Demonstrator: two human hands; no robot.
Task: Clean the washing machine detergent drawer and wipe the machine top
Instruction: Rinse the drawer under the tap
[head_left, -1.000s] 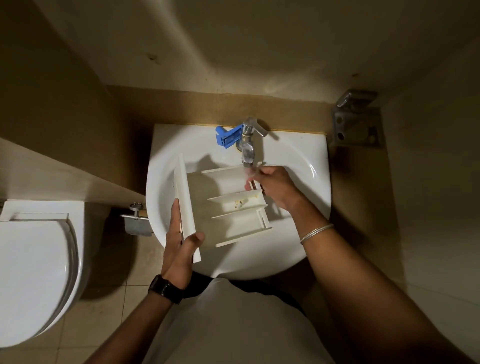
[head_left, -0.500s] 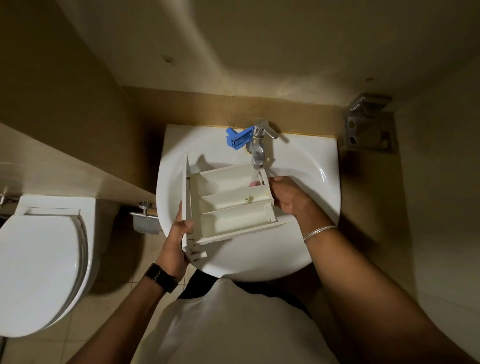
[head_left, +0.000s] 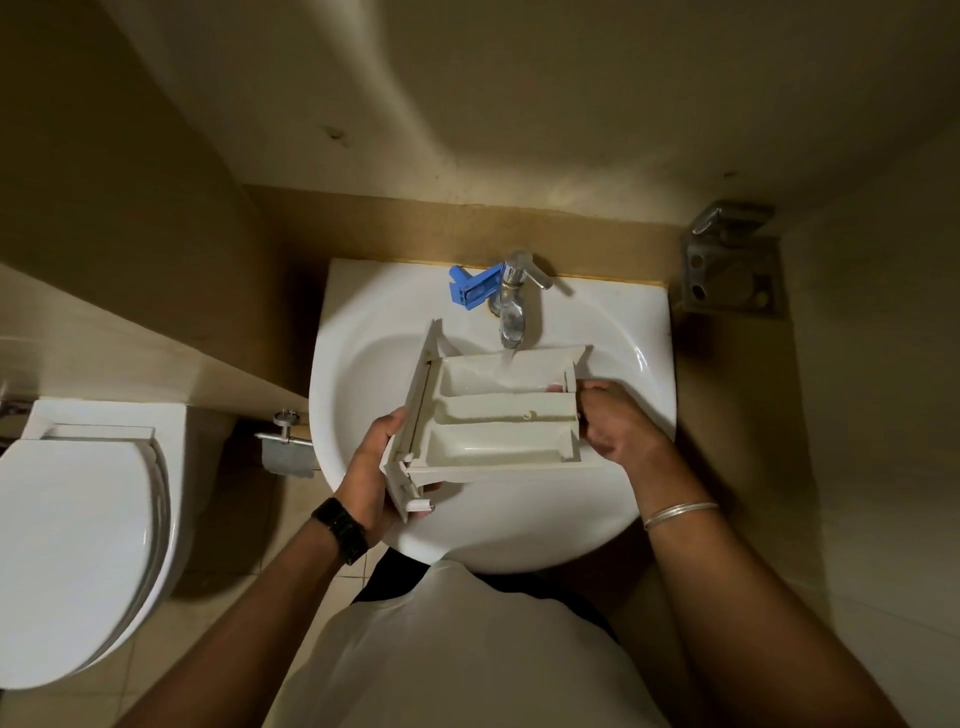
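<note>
1. Big white toilet, lid down, far off to the left of the sink.
2. White sink against the back wall, right in front of the person's white shirt.
3. White soap drawer held up over the sink bowl, open side up, three long trays showing, flat front panel at its left end.
4. Left hand at the drawer's left end, over the sink's near left rim; fingers curled round the front panel, thumb up along the outer face, holding it tight.
5. Right hand at the drawer's right end, over the right side of the sink; fingers bent round the end wall, one fingertip poking into the far tray.
6. Metal holder on the wall, just right of the sink's back corner.
7. Shiny tap at the back middle of the sink, water running down into the drawer's far tray.
8. Metal paper holder on the wall, just left of the sink.
9. Blue plastic piece lying on the sink's back rim, touching the left of the tap.
10. Black watch on the left wrist, near the sink's front edge.
11. Thin silver bangle on the right wrist, just past the sink's right front edge.
</note>
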